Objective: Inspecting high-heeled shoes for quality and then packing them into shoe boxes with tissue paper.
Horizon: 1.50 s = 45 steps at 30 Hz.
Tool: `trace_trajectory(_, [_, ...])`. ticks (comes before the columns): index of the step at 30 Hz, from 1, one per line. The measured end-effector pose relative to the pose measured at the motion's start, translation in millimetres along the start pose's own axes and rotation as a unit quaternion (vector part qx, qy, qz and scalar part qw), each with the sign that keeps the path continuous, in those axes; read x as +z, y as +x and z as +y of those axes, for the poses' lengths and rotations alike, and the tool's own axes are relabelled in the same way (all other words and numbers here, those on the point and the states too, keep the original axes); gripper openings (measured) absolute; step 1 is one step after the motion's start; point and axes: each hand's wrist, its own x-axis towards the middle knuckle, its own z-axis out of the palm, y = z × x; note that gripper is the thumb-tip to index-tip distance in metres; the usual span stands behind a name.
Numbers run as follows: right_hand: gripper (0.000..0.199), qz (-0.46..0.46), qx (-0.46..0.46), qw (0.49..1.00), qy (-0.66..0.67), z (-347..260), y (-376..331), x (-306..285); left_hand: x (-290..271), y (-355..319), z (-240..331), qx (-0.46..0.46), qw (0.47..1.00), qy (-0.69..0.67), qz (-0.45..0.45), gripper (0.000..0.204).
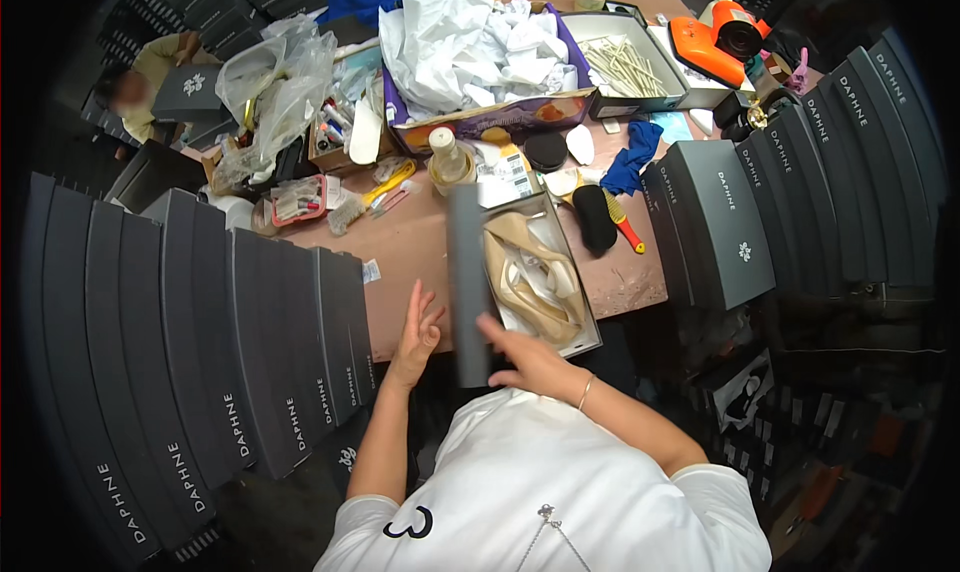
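Observation:
A shoe box [578, 350] lies on the table in front of me. Inside it is a pair of beige shoes [545, 307] with white paper around them. The dark grey box lid [467, 282], slightly blurred, stands on edge along the left side of the box. My right hand [540, 365] is at the lid's near end, its fingertips against the right face and its fingers stretched out. To the left of the lid, my left hand [416, 340] is raised with its fingers spread, holding nothing and apart from the lid.
Rows of grey shoe boxes [195, 322] flank me at left and right [725, 222]. Behind the box are a bottle [450, 162], a purple carton [480, 122] of white paper, a red-yellow brush [625, 224], a blue cloth [633, 160] and an orange device [708, 47]. Another person [155, 72] is at far left.

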Motion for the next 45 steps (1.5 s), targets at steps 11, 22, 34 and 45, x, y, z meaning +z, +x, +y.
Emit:
trace_trajectory(11, [0.035, 0.082, 0.11, 0.857, -0.496, 112, 61, -69, -10, 5, -7, 0.137, 0.866, 0.452, 0.165, 0.058])
trace_trajectory(22, [0.023, -0.124, 0.046, 0.987, -0.095, 20, 58, -157, 28, 86, 69, 0.011, 0.992, 0.122, -0.043, 0.061])
trace_trajectory(34, [0.048, 0.082, 0.039, 0.986, -0.137, -29, 25, -50, 97, 26, 13, -0.251, 0.896, -0.367, -0.024, 0.077])
trace_trajectory(45, [0.05, -0.146, 0.069, 0.985, -0.061, -40, 42, -82, 76, 22, -4, -0.198, 0.904, -0.378, 0.015, 0.071])
